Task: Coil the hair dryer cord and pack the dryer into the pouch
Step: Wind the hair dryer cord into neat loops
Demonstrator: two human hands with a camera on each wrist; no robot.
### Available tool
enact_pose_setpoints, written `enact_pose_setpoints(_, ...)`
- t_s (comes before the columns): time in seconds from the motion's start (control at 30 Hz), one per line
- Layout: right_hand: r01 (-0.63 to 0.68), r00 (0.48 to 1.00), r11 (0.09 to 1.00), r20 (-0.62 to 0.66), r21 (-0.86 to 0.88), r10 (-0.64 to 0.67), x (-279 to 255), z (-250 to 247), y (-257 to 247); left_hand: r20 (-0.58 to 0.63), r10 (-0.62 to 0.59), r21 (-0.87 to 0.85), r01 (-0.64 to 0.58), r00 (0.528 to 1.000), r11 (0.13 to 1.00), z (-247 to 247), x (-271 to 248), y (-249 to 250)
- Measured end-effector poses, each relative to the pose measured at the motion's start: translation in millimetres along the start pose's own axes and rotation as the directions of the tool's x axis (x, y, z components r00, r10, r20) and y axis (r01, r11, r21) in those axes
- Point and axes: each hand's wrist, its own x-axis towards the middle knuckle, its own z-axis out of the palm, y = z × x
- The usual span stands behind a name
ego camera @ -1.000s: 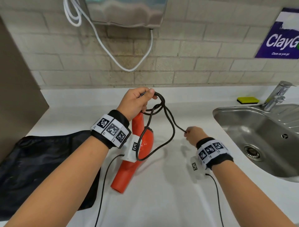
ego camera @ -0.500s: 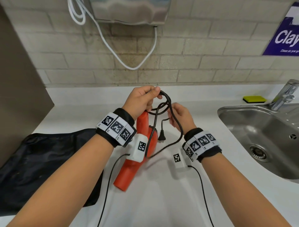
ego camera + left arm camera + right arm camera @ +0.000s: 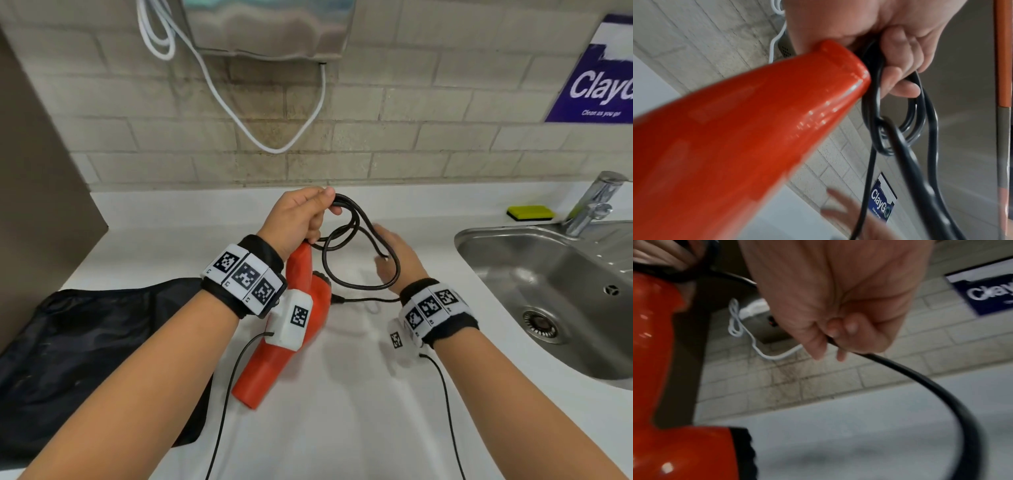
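Observation:
My left hand (image 3: 317, 209) grips the handle end of the red hair dryer (image 3: 274, 359) together with several loops of its black cord (image 3: 359, 240), holding them above the white counter. In the left wrist view the fingers (image 3: 898, 68) curl round the cord loops (image 3: 900, 123) beside the dryer handle (image 3: 756, 129). My right hand (image 3: 385, 257) is just right of the loops, blurred. In the right wrist view that hand (image 3: 830, 340) pinches the cord (image 3: 920, 378) between thumb and fingers. The black pouch (image 3: 85, 359) lies flat on the counter at the left.
A steel sink (image 3: 513, 274) with a tap (image 3: 596, 202) takes the right side, a yellow-green sponge (image 3: 531, 212) behind it. A wall-mounted metal unit (image 3: 267, 27) with a white cable (image 3: 239, 102) hangs above. A brown panel (image 3: 41, 171) borders the left.
My right hand brought a length of cord up to my left hand, adding a loop, and has now slid back down and right along the cord.

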Motion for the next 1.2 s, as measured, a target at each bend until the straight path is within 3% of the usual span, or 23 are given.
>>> enact_pose_setpoints(0.1,0.234,0.965,0.949,0.064,0.212,-0.252,-3,-2,-37,-0.005,0.004,0.002,-0.004,1.000,1.000,1,1,0)
enact_pose_setpoints(0.2,0.250,0.967,0.917,-0.041,0.311,-0.250,-3,1,-48,-0.035,0.010,0.006,-0.010,0.999,1.000,-2,1,-1)
enact_pose_setpoints(0.3,0.056,0.990,0.978,-0.138,0.200,-0.029,3,4,-32,-0.045,0.014,-0.009,-0.014,0.999,1.000,-8,1,-1)
enact_pose_setpoints(0.33,-0.068,0.990,0.986,-0.112,0.151,0.085,5,4,-23,-0.051,0.009,-0.024,-0.011,0.999,1.000,-11,1,-2)
enact_pose_setpoints(0.4,-0.283,0.958,0.947,0.011,-0.150,0.288,6,4,-3,-0.058,-0.002,-0.056,-0.001,0.998,0.998,-16,2,-2)
enact_pose_setpoints(0.47,-0.288,0.912,0.838,0.136,-0.463,0.388,3,7,14,-0.055,-0.016,-0.076,0.012,0.998,0.997,-20,2,-2)
enact_pose_setpoints(0.57,-0.202,0.875,0.785,0.252,-0.586,0.413,-1,12,22,-0.040,-0.021,-0.079,0.018,0.999,0.997,-20,3,-2)
enact_pose_setpoints(0.63,-0.251,0.878,0.838,0.250,-0.484,0.408,-1,10,13,-0.043,-0.020,-0.080,0.017,0.999,0.997,-18,2,-1)
enact_pose_setpoints(0.7,-0.322,0.928,0.932,0.139,-0.167,0.345,-1,6,2,-0.055,-0.021,-0.077,0.016,0.998,0.997,-16,2,0)
enact_pose_setpoints(0.77,-0.136,0.988,0.970,-0.049,0.203,0.149,-5,-3,-22,-0.064,-0.022,-0.074,0.017,0.998,0.997,-16,2,0)
enact_pose_setpoints(0.87,0.146,0.988,0.834,-0.121,0.532,-0.095,-19,-17,-62,-0.069,-0.017,-0.068,0.013,0.997,0.998,-17,2,-1)
enact_pose_setpoints(1.0,0.223,0.974,0.718,-0.128,0.659,-0.185,-26,-18,-82,-0.074,-0.020,-0.068,0.015,0.997,0.998,-17,3,-1)
enact_pose_setpoints(1.2,0.321,0.935,0.779,-0.309,0.538,-0.172,-21,-7,-79,-0.004,-0.022,-0.015,0.022,1.000,1.000,-16,4,1)
